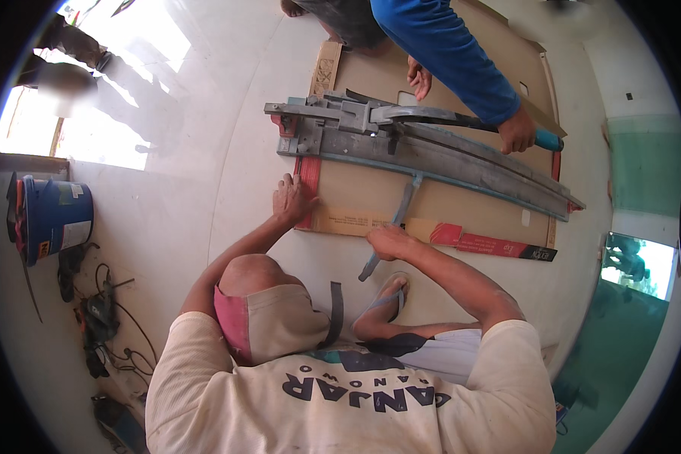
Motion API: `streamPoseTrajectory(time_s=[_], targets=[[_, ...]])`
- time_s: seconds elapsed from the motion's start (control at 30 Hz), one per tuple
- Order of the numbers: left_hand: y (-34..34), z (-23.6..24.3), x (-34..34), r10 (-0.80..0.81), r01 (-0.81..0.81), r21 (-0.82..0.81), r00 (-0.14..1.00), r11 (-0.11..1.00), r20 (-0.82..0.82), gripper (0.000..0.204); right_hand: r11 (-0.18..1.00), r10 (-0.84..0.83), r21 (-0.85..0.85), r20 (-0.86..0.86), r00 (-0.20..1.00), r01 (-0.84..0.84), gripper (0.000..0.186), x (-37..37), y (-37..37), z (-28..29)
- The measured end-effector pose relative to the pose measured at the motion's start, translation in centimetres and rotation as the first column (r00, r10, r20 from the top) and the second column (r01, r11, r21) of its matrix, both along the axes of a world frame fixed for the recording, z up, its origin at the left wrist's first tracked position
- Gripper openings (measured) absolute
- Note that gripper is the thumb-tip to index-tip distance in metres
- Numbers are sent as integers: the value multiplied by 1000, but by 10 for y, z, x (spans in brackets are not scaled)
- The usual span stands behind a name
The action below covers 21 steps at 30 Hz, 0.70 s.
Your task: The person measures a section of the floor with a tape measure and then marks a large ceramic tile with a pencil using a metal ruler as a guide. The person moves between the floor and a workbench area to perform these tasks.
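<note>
A long grey manual tile cutter [431, 163] lies across a brown cardboard sheet [356, 181] with red and black printed edging. My left hand [291, 198] rests with fingers spread at the cardboard's red left edge, just below the cutter's left end. My right hand [392, 240] is closed around the cutter's blue-grey support arm [408, 198], which sticks out toward me. Across from me, a co-worker in a blue sleeve grips the cutter's lever handle [550, 141] with one hand [518, 130]. Their other hand [418, 78] hangs over the cardboard behind the cutter.
My bent left knee [253, 272] and sandalled foot [390, 295] are close to the cardboard. At left stand a blue bucket [60, 216] and a corded power tool [100, 314]. Another person's legs [72, 41] show at far left. Green glass panels [620, 340] line the right side.
</note>
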<state>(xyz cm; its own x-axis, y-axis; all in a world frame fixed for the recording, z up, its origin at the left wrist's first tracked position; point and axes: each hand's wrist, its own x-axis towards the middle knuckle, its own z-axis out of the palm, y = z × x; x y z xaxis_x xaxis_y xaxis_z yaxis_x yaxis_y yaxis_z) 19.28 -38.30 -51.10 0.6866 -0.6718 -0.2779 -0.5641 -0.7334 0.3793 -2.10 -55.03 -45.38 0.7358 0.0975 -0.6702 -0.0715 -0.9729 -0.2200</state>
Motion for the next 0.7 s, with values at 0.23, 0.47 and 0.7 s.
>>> streamPoseTrajectory(time_s=[0.23, 0.47, 0.7], targets=[[-8, 5, -1, 70, -70, -1, 997, 998, -26, 69, 961, -261, 230, 552, 792, 156, 31, 124, -15, 70], [-14, -8, -2, 75, -75, 11, 997, 997, 35, 66, 979, -169, 47, 730, 662, 198, 48, 253, -23, 43], [-14, -7, 0, 93, -93, 3, 996, 996, 13, 63, 947, -307, 49, 417, 856, 317, 57, 309, -22, 25]])
